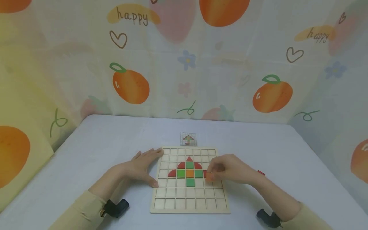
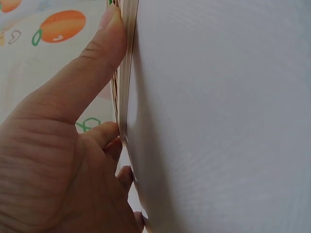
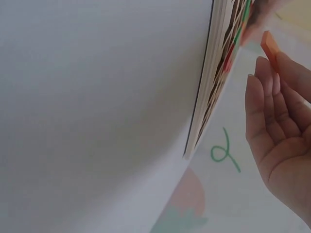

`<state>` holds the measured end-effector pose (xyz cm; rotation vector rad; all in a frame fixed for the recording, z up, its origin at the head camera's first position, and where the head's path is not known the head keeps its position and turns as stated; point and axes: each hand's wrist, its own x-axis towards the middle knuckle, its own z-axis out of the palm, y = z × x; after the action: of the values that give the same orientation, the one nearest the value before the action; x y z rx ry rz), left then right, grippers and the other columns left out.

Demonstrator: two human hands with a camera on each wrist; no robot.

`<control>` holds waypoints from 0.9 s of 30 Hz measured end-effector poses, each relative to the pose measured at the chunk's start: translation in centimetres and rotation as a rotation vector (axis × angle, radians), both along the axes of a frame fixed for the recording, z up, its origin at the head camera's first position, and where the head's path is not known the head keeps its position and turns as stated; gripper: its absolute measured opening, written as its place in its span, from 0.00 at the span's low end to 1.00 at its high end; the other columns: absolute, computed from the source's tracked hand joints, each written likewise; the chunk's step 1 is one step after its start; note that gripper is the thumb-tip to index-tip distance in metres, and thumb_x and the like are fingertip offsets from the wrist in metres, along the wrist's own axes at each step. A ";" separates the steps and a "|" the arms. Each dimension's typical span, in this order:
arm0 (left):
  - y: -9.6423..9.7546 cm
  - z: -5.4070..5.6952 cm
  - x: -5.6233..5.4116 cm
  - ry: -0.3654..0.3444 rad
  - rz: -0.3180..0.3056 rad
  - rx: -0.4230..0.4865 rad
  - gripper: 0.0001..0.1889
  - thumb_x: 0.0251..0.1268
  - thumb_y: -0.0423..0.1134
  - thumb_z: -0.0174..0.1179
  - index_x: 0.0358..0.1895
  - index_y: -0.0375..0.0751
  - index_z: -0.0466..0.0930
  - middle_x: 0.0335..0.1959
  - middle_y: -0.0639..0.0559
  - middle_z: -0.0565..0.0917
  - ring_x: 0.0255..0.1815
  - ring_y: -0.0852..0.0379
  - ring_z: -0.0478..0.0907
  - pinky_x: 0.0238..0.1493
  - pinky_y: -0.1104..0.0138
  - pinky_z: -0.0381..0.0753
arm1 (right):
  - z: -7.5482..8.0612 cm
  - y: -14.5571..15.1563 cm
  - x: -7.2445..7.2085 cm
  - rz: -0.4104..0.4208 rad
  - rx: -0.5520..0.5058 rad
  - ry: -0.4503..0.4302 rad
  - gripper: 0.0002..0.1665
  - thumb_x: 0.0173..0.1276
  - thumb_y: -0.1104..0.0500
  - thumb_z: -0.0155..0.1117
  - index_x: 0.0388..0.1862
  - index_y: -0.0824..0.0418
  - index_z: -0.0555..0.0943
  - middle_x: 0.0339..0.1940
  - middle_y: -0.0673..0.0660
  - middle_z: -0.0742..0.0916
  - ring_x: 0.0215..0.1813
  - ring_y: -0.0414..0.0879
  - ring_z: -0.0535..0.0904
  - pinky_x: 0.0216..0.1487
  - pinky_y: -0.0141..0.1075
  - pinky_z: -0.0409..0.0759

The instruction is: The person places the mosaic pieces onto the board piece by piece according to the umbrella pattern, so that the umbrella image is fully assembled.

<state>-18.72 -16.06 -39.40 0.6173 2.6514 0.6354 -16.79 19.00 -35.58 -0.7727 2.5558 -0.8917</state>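
Note:
A pale wooden grid board [image 1: 169, 204] lies on the white table. Spread fingers and thumb of my left hand [image 1: 135, 167] touch its left edge. Over the board's right side, my right hand [image 1: 231, 169] pinches a thin orange tile [image 3: 270, 46] between thumb and fingers, clear of the board in the right wrist view. A red triangle [image 1: 189, 158] tops the pattern in the cells. Below it are several green squares [image 1: 190, 182], an orange square [image 1: 189, 173] and red rounded pieces [image 1: 172, 173]. One red piece [image 1: 205, 173] is partly hidden by my right hand.
A small pattern card [image 1: 188, 139] lies just beyond the board's far edge. Another red piece [image 1: 261, 172] sits on the table [image 1: 120, 137] beside my right forearm, partly covered. A printed cloth [image 1: 187, 73] hangs behind the table.

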 end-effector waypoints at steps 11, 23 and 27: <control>-0.1 0.0 0.0 0.006 -0.009 0.004 0.63 0.39 0.62 0.76 0.79 0.42 0.51 0.82 0.46 0.51 0.83 0.37 0.44 0.76 0.30 0.36 | -0.5 -2.7 -0.1 0.043 -0.055 -0.022 0.04 0.62 0.55 0.72 0.32 0.45 0.85 0.26 0.42 0.87 0.33 0.38 0.80 0.38 0.30 0.79; -0.3 -0.3 -0.1 0.004 0.000 0.001 0.63 0.38 0.62 0.76 0.79 0.43 0.51 0.83 0.47 0.50 0.83 0.38 0.43 0.77 0.31 0.35 | -1.3 -5.2 0.3 0.133 -0.027 -0.033 0.06 0.59 0.62 0.71 0.32 0.50 0.86 0.27 0.43 0.87 0.30 0.33 0.79 0.33 0.27 0.79; -0.2 -0.1 0.0 0.003 -0.001 0.002 0.63 0.38 0.62 0.76 0.79 0.43 0.51 0.83 0.47 0.50 0.83 0.38 0.43 0.77 0.31 0.35 | -1.5 -5.4 0.5 0.145 -0.013 -0.033 0.07 0.60 0.63 0.70 0.32 0.50 0.86 0.29 0.43 0.87 0.30 0.33 0.79 0.35 0.26 0.80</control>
<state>-18.73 -16.21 -39.50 0.6205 2.6532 0.6377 -16.34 13.64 -37.05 -0.9260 2.4323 -0.8677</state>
